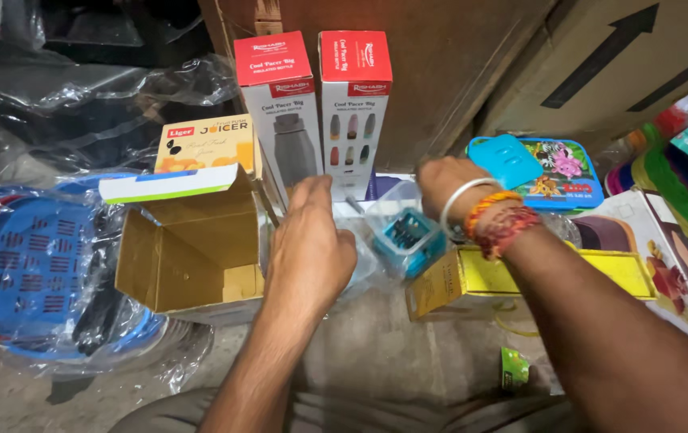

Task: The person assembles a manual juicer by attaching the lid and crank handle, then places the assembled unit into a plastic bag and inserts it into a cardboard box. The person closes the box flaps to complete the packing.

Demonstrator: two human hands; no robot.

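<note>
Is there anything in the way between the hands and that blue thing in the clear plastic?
No. The blue gadget in its clear wrap sits right between the left hand and right hand; both seem to touch the wrap already, nothing between.

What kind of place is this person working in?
Probably a housewares shop's stockroom or storage corner: two tall red-and-white bottle cartons stand unopened, stacked blue plastic baskets are wrapped in clear film, and large brown cardboard cartons lean behind them.
</note>
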